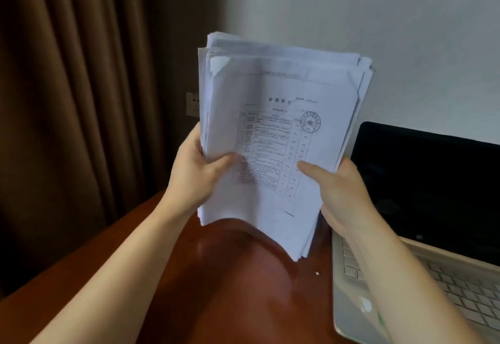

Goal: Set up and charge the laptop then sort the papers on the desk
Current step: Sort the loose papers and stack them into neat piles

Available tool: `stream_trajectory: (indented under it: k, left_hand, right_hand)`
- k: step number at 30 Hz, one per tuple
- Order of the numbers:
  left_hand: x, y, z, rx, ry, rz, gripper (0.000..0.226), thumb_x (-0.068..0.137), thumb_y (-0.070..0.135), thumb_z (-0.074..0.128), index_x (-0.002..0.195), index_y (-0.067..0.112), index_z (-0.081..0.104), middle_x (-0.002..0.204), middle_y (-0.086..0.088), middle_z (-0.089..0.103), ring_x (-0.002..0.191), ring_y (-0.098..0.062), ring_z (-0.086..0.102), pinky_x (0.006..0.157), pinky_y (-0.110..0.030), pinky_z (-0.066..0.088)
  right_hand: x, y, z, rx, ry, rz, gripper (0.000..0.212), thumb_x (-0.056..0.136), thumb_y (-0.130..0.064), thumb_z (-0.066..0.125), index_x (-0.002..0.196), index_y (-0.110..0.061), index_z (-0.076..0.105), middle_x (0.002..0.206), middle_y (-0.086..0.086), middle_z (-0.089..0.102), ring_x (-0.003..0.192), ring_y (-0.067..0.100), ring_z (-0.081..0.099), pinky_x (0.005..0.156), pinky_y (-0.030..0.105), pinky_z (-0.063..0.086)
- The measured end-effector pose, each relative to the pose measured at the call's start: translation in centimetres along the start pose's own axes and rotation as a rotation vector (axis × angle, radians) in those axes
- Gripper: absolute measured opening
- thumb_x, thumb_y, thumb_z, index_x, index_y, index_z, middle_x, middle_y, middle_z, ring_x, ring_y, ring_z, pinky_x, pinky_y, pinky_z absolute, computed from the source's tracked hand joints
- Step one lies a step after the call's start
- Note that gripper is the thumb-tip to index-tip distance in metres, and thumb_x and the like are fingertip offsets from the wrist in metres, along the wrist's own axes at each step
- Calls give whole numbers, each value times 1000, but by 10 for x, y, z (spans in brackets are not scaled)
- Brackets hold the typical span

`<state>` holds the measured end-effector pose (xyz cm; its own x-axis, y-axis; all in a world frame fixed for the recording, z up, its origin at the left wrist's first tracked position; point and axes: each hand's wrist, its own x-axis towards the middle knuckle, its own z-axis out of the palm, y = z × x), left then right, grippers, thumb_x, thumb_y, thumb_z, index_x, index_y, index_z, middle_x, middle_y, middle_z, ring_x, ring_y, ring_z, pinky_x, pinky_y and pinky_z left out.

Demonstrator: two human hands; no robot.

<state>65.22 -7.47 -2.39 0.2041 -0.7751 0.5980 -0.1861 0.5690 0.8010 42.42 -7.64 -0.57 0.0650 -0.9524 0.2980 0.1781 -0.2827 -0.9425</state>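
A thick stack of white papers is held upright above the desk, its top sheet a printed form with a table and a round stamp. My left hand grips the stack's left edge, thumb across the front. My right hand grips the right edge, thumb pressed on the top sheet. The sheets are uneven, with edges fanning out at the top and right. An open silver laptop stands at the right, its screen dark.
The reddish-brown wooden desk runs below the papers, its left edge slanting toward the wall. A wall socket sits behind the stack's left side. Brown curtains hang at the left. A tiny white scrap lies on the desk.
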Motion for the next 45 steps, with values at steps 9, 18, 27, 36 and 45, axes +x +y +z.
stream_trajectory:
  k: [9, 18, 27, 36, 45]
  left_hand:
    - [-9, 9, 18, 112, -8, -126, 20, 93, 19, 74, 112, 18, 75, 104, 5, 77, 97, -12, 73, 85, -44, 62]
    - [-6, 31, 18, 31, 38, -114, 35, 89, 36, 77, 121, 31, 64, 112, 13, 73, 102, -6, 71, 90, -36, 60]
    - [51, 97, 32, -64, 339, 32, 66, 90, 58, 65, 63, 17, 21, 59, 1, 27, 56, -16, 23, 52, -32, 23]
    - [66, 93, 23, -77, 385, -112, 69, 80, 54, 70, 69, -5, 36, 71, -5, 40, 66, -22, 38, 64, -34, 36]
    - [58, 100, 35, -81, 404, -104, 55, 87, 42, 61, 64, 9, 24, 68, -8, 27, 69, -30, 22, 59, -35, 23]
  right_hand:
    - [-1, 2, 9, -96, 84, -12, 26, 87, -6, 72, 108, -21, 71, 103, -8, 76, 98, 11, 71, 94, 36, 54]
    - [-8, -24, 13, -151, 44, -124, 35, 86, -9, 72, 119, -19, 67, 108, -7, 75, 102, 11, 70, 96, 41, 54]
    - [3, -79, 40, -90, 314, -281, 36, 84, -52, 70, 90, -16, 68, 77, -16, 68, 68, -1, 61, 69, 20, 52]
    - [7, -87, 32, -51, 432, -262, 53, 84, -59, 66, 54, -27, 36, 56, -15, 32, 55, 8, 32, 57, 27, 29]
    - [15, -88, 30, 1, 474, -169, 51, 85, -46, 63, 68, -14, 28, 71, 1, 28, 69, 19, 27, 61, 33, 24]
